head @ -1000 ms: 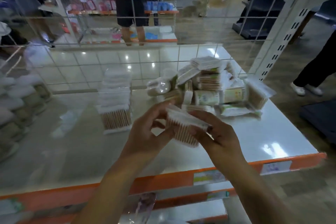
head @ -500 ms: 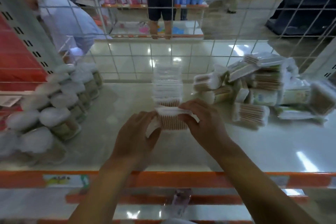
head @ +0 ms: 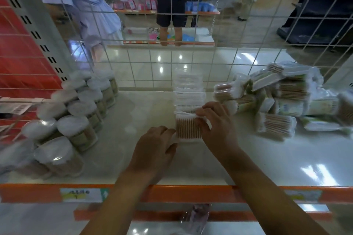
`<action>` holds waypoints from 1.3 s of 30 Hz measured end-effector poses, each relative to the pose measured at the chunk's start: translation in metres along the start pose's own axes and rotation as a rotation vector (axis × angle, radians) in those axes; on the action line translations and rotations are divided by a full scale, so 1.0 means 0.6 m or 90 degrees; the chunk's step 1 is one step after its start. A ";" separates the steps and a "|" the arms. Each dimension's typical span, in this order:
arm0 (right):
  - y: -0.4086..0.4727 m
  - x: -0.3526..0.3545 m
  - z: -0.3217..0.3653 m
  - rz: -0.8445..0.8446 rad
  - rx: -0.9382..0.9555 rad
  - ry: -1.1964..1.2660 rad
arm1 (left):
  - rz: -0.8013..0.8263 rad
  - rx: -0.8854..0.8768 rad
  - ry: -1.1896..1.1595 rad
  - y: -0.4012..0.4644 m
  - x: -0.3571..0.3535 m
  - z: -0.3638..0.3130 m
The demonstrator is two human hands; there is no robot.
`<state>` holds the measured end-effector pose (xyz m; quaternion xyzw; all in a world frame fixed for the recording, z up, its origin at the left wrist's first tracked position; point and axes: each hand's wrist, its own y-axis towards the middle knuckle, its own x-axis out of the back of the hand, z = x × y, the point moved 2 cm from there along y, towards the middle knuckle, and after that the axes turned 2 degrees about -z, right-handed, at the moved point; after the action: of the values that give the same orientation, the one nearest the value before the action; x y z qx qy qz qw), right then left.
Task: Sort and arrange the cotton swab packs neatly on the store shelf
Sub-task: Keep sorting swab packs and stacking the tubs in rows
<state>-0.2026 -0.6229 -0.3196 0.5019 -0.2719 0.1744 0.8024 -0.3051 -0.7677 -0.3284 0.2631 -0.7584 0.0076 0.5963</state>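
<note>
**Front pack going onto the row**

The right hand [head: 214, 126] pinches the top edge of a cotton swab pack [head: 188, 128] standing at the front of the neat row [head: 189, 91] on the shelf [head: 267, 162]. The left hand [head: 154, 150] lies with relaxed fingers touching the pack's left side, gripping nothing. If let go off-square, the pack could tip forward (the shelf looks glossy) or nudge the row askew. The loose pile [head: 282, 97] waits at right.

A pack [head: 188, 128] of brown swabs stands upright at the front of a neat row [head: 188, 89]. More packs [head: 282, 93] lie piled to the right.
</note>
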 end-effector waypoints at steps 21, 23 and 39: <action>-0.028 0.085 0.005 0.019 -0.037 -0.067 | -0.097 -0.105 -0.032 0.043 0.060 -0.123; -0.032 0.098 -0.010 0.016 -0.044 -0.075 | -0.095 -0.106 -0.034 0.049 0.048 -0.141; -0.061 0.207 -0.180 -0.028 -0.111 -0.051 | -0.046 -0.141 -0.106 0.121 -0.020 -0.278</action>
<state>-0.0559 -0.5406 -0.3077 0.4425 -0.3067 0.1120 0.8352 -0.1824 -0.6462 -0.2694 0.2228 -0.7914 -0.1196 0.5566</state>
